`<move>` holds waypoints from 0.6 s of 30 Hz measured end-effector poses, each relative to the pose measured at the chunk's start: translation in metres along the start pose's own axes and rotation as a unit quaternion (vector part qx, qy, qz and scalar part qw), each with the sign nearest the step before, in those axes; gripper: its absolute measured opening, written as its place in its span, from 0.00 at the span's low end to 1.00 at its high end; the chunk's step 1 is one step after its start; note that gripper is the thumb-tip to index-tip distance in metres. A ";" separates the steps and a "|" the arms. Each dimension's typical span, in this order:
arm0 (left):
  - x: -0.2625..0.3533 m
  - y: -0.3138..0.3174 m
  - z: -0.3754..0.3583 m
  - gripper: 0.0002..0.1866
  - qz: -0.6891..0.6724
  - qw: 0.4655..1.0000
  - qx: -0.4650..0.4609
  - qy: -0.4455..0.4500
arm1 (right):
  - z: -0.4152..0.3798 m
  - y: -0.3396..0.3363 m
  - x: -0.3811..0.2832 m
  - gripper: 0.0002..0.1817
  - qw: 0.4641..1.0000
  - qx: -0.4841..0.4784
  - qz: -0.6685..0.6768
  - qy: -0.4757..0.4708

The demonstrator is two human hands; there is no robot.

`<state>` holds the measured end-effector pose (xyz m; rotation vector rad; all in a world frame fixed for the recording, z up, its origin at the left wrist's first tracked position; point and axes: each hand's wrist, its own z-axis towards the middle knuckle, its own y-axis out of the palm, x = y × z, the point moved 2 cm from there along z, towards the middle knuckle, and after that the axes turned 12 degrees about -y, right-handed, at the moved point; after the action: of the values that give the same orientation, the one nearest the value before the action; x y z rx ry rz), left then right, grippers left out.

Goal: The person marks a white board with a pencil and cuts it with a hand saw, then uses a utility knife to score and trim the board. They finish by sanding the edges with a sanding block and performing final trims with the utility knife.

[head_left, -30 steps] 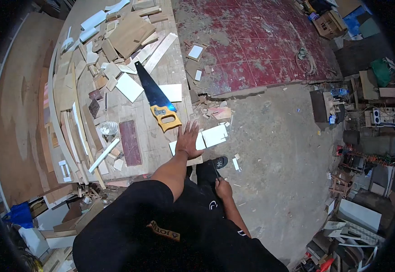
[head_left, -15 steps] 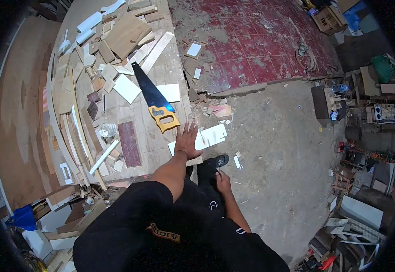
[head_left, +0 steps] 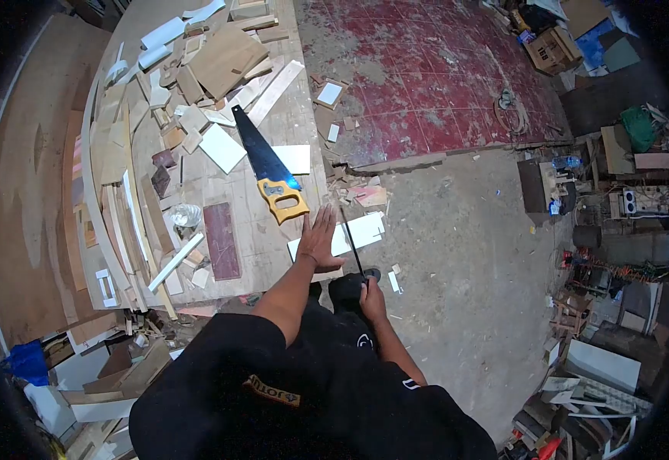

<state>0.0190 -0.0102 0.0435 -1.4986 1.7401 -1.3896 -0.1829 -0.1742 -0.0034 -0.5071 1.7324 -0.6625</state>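
Observation:
My left hand (head_left: 319, 241) lies flat with fingers stretched out, pressing on a white board (head_left: 363, 232) that juts past the edge of the workbench (head_left: 265, 264). Closed in my right hand (head_left: 373, 299), beside the bench edge, is a long thin dark tool (head_left: 353, 244). It extends up across the overhanging part of the board; seen so narrow, its exact kind cannot be made out. A handsaw (head_left: 270, 172) with a yellow handle and dark blade rests on the bench just beyond my left fingertips.
Wood offcuts (head_left: 223, 61) and white pieces (head_left: 222, 148) crowd the bench's far part. A dark red board (head_left: 222, 241) lies left of my hand, near a clear plastic bundle (head_left: 186, 216). Scraps lie on the concrete floor (head_left: 465, 268); a red tiled step (head_left: 426, 84) rises beyond.
The thin dark tool now shows stretched across the white board, where before it could not be made out. My right hand has shifted slightly; my left hand stays on the board.

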 end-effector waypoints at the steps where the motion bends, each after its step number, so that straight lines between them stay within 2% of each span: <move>1: -0.003 0.002 0.000 0.78 -0.034 0.999 0.018 0.004 | 0.000 0.000 -0.004 0.13 0.997 -0.045 0.011 0.059; 5: -0.009 0.012 0.001 0.79 -0.102 0.993 0.059 0.026 | -0.009 0.006 -0.010 0.16 0.992 -0.084 0.005 0.090; 7: -0.008 0.014 0.002 0.80 -0.115 0.990 0.072 0.024 | -0.018 0.015 0.000 0.20 0.997 0.004 -0.021 -0.071; 11: -0.009 0.013 -0.001 0.77 -0.104 0.988 0.114 0.025 | -0.026 0.015 -0.003 0.23 0.996 0.005 -0.027 -0.086; 13: -0.009 0.014 -0.001 0.77 -0.099 0.988 0.111 0.027 | -0.029 0.012 -0.010 0.23 0.996 -0.037 -0.064 -0.048; 17: -0.009 0.018 0.000 0.79 -0.107 0.985 0.130 0.044 | -0.031 0.012 -0.007 0.23 0.997 -0.026 -0.054 -0.056; 18: -0.009 0.020 0.001 0.79 -0.107 0.984 0.131 0.045 | -0.030 0.012 0.009 0.23 0.997 0.013 -0.062 -0.033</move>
<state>0.0134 -0.0038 0.0230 -1.5293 1.4092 -1.7453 -0.2141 -0.1659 -0.0125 -0.6151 1.6385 -0.7468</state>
